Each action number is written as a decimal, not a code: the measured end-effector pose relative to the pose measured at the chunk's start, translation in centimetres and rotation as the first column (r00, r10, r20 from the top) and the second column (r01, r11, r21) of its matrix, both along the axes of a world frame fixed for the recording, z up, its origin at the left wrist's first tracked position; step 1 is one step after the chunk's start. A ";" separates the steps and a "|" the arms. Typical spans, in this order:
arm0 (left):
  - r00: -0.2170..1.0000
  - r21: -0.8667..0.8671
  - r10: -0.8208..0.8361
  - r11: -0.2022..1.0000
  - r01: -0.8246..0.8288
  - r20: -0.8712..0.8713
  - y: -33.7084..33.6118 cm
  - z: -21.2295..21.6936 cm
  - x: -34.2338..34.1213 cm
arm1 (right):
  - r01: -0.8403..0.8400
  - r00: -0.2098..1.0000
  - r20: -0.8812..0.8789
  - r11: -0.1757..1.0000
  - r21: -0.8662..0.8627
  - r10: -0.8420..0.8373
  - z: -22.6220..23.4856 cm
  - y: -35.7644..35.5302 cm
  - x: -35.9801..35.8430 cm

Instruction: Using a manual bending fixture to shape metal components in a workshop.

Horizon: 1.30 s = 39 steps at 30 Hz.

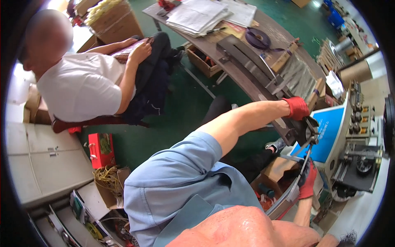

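Note:
My left hand (296, 108), in a red glove with a dark palm, reaches over the end of a long dark metal bench fixture (249, 66). Its fingers curl down by a dark metal fitting with a bolt (314, 139); what they grip is hidden. Lower down, my right hand (307, 181), gloved the same way, is closed around a long thin metal strip (293, 192). The strip runs from near the bolt down past the hand. Beside both hands lies a bright blue panel (327, 129) with white print.
The bench (193, 41) carries paper sheets (197, 16) and a purple-black tape roll (258, 38). A seated person (86, 82) in white holds a striped bundle. Below my hands stands an open carton (279, 168); machinery (362, 160) is at right. A red box (101, 150) sits left.

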<state>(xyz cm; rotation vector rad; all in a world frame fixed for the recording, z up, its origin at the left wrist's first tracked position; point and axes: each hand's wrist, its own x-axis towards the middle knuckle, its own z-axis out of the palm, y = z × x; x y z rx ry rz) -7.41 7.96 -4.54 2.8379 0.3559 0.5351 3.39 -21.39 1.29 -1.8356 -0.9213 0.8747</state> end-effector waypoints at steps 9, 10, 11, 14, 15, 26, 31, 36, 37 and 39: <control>0.992 -0.076 -0.086 0.994 0.079 -0.092 -0.5 1.3 0.1 | 0.206 0.655 -0.753 0.944 0.258 0.063 -9.1 6.4 -5.6; 0.992 -0.088 -0.093 0.992 0.086 -0.085 -0.5 1.6 0.2 | 0.049 0.701 -0.682 0.939 0.340 0.211 -10.2 7.3 -5.3; 0.992 -0.097 -0.103 0.991 0.095 -0.077 -0.3 2.1 0.4 | 0.067 0.705 -0.682 0.938 0.339 0.196 -11.7 8.4 -5.4; 0.988 -0.128 -0.135 0.984 0.125 -0.069 0.8 1.5 0.6 | 0.308 0.844 -0.536 0.834 0.457 -0.018 -13.8 12.1 -7.1; 0.989 -0.164 -0.134 0.979 0.123 -0.061 0.9 1.4 0.3 | 0.226 0.917 -0.399 0.855 0.467 -0.024 -12.2 12.6 -7.8; 0.923 -0.379 -0.335 0.892 0.246 -0.188 1.4 3.4 -2.2 | 0.353 0.889 -0.397 0.892 0.281 -0.227 -10.6 12.7 -7.9; 0.910 -0.360 -0.369 0.888 0.285 -0.189 3.0 1.9 -0.9 | 0.518 0.701 -0.651 0.836 0.182 -0.292 -5.8 14.3 -10.8; 0.900 -0.291 -0.357 0.914 0.282 -0.250 3.7 2.7 -0.5 | 0.463 0.776 -0.542 0.875 0.141 -0.324 -5.8 15.6 -9.3; 0.884 -0.343 -0.389 0.892 0.293 -0.258 3.9 2.9 -0.3 | 0.466 0.776 -0.539 0.874 0.139 -0.328 -5.8 15.8 -9.1; 0.878 -0.337 -0.401 0.890 0.307 -0.259 3.9 3.3 0.0 | 0.480 0.769 -0.533 0.869 0.117 -0.353 -5.5 16.0 -9.1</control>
